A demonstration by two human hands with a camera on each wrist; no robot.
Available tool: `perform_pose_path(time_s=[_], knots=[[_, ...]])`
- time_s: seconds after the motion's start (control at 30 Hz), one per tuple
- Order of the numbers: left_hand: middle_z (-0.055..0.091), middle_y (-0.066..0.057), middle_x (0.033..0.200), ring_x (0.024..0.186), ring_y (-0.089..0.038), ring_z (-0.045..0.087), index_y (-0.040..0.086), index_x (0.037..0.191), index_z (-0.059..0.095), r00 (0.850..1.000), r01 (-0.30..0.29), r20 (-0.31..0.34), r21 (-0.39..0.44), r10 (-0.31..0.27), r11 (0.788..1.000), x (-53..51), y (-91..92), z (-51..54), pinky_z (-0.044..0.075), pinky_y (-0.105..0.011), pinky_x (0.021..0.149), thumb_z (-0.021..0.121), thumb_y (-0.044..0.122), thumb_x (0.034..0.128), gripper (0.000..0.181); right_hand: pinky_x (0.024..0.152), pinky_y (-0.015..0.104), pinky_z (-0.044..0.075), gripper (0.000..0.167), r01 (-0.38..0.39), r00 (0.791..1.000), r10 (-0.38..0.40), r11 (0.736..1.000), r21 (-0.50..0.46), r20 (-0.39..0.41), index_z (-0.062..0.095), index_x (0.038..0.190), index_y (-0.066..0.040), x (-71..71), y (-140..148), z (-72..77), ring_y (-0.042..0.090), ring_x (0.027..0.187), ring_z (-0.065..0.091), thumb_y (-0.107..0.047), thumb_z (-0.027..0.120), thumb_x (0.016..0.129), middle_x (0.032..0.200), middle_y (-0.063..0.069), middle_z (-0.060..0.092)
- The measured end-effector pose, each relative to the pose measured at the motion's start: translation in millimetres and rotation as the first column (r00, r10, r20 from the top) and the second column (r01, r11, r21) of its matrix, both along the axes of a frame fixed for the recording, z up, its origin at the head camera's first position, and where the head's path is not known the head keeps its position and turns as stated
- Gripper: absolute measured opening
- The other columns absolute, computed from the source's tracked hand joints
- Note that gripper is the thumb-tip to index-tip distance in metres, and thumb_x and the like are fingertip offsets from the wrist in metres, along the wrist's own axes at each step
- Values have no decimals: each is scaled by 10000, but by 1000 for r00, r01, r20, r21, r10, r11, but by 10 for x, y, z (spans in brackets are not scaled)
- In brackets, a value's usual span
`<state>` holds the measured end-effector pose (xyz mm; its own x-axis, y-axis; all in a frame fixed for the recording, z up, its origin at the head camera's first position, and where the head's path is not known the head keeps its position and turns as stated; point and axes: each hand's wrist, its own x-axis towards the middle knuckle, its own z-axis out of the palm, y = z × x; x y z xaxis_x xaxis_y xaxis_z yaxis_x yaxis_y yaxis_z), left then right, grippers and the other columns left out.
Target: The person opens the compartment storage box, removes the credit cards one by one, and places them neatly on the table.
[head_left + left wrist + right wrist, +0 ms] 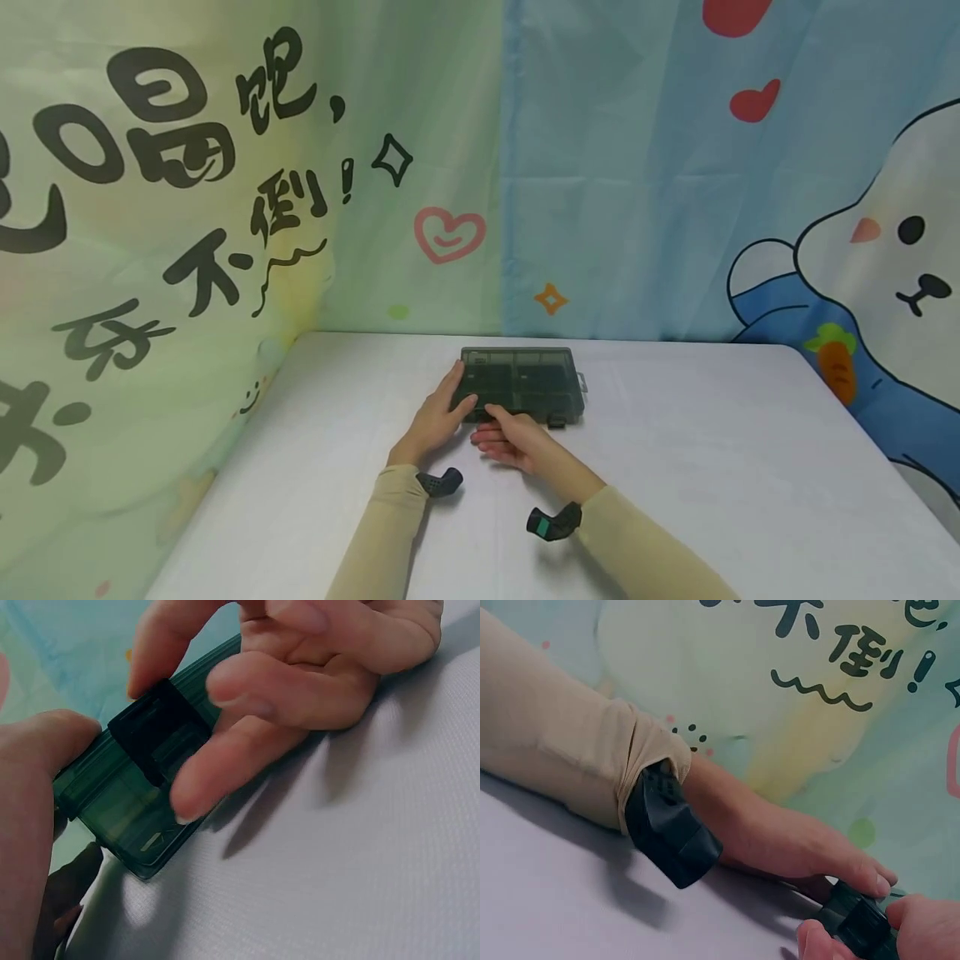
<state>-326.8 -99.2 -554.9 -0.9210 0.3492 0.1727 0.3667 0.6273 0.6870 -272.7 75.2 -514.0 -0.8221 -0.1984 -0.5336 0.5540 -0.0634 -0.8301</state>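
A dark green, see-through compartment box point(543, 379) lies flat on the table with its lid down. My left hand point(435, 421) grips its left front corner, thumb on top and fingers along the left side. At the front edge, my right hand point(517, 442) holds the left latch point(142, 735) between the thumb on its upper edge and a finger lower down. The remaining fingers of that hand curl in front of the box. A second dark latch point(556, 422) shows farther right on the same edge. What lies inside the compartments is hard to make out.
The white-covered table point(712, 467) extends around the box. Behind it hangs a printed cloth backdrop point(622, 208). Each wrist carries a dark camera mount, the left one point(441, 482) and the right one point(555, 522), close above the tabletop.
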Motion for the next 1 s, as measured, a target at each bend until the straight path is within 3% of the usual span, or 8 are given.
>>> perform_pose_path(time_s=[0.27, 0.6, 0.73, 1.0], knots=[[179, 4, 1596, 1448, -231, 242, 188, 1537, 148, 1000, -10, -15, 1, 10, 1000, -4, 19, -2, 234, -429, 1193, 423, 507, 973, 704, 573, 170, 562, 484, 23, 1000, -23, 999, -38, 1, 654, 1121, 42, -8, -9, -24, 25, 583, 651, -389, 485, 981, 749, -21, 727], [204, -25, 1589, 1431, -244, 284, 165, 1535, 151, 999, -24, -44, -23, 23, 999, -12, 32, -60, 272, -418, 1179, 410, 485, 984, 688, 554, 167, 528, 400, 71, 997, -71, 997, -8, -22, 631, 1129, 27, 5, -83, -79, 11, 577, 603, -317, 484, 985, 704, -78, 676], [207, -36, 1588, 1426, -252, 294, 155, 1535, 150, 998, -20, -55, -32, 18, 999, 2, 39, -81, 284, -421, 1173, 401, 487, 985, 690, 535, 159, 508, 358, 107, 994, -107, 994, 19, -10, 652, 1055, -3, 16, -104, -99, 12, 563, 576, -310, 486, 973, 687, -75, 652], [228, -40, 1581, 1411, -264, 324, 153, 1534, 151, 997, -34, -66, -29, 32, 999, 3, 53, -22, 311, -428, 1158, 413, 447, 990, 672, 466, 140, 431, 246, 150, 988, -147, 986, 75, -39, 660, 868, -15, 23, -164, -78, 34, 480, 468, -124, 440, 885, 560, -53, 551]])
